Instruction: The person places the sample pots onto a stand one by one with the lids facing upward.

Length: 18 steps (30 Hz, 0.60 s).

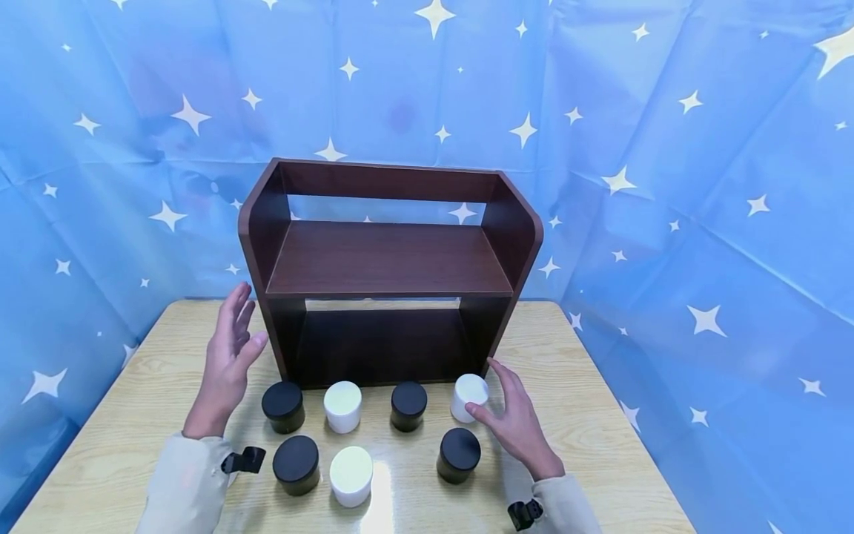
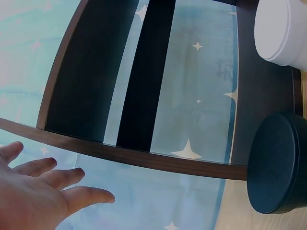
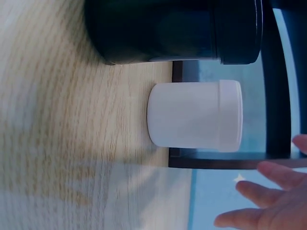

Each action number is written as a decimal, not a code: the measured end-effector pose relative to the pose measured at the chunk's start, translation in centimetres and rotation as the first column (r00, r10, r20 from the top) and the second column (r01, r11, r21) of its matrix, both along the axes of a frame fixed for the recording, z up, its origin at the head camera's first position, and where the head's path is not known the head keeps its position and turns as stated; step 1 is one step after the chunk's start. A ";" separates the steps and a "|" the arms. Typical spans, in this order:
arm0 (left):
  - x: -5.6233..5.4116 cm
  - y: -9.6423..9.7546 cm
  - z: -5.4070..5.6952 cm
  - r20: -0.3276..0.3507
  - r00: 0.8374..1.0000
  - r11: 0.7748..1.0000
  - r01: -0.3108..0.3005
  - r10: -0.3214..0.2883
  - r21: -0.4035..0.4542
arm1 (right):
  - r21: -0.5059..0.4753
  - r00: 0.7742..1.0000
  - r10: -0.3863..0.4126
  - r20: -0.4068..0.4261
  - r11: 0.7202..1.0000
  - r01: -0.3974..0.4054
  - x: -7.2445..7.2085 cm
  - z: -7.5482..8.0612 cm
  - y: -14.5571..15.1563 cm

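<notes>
My left hand [image 1: 225, 363] is raised beside the left side panel of a dark brown two-tier shelf [image 1: 394, 256], its fingers extended and holding nothing. In the left wrist view, its spread fingers [image 2: 88, 195] lie just outside the panel's edge. My right hand [image 1: 517, 415] reaches toward a white lidded jar [image 1: 470, 397] at the shelf's front right corner. Its thumb overlaps the jar's edge in the head view. The right wrist view has the white jar [image 3: 194, 115] upright on the table, with the fingers [image 3: 259, 194] spread beyond its lid.
Before the shelf stand black jars [image 1: 283, 406], [image 1: 408, 406] alternating with a white jar [image 1: 343, 417]. Nearer are two black jars, one at left [image 1: 296, 465] and one at right [image 1: 459, 455], and a white jar [image 1: 351, 476]. A starry blue cloth [image 1: 400, 81] hangs behind the wooden table [image 1: 600, 460].
</notes>
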<state>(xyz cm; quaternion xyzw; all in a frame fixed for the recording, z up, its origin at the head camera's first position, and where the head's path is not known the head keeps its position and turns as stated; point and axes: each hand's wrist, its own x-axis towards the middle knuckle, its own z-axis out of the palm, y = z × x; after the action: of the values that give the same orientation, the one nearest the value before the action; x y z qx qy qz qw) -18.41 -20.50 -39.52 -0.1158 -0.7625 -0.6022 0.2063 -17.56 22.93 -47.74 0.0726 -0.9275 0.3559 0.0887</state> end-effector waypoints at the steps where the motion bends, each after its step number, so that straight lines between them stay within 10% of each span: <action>1: 0.0 0.0 0.0 -0.002 1.000 1.000 0.000 0.000 -0.001 | 0.000 1.000 0.000 0.001 1.000 0.000 0.0 0.0 0.0; 18: -0.6 0.3 0.9 -0.001 1.000 1.000 -0.009 0.009 -0.008 | -0.001 1.000 0.004 0.010 1.000 -0.004 0.0 -0.3 0.0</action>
<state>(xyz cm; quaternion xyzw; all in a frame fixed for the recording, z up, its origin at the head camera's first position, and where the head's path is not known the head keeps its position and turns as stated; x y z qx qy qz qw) -18.99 -20.19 -38.60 -0.1135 -0.7652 -0.5983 0.2089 -17.58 22.94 -48.05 0.0727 -0.9276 0.3567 0.0836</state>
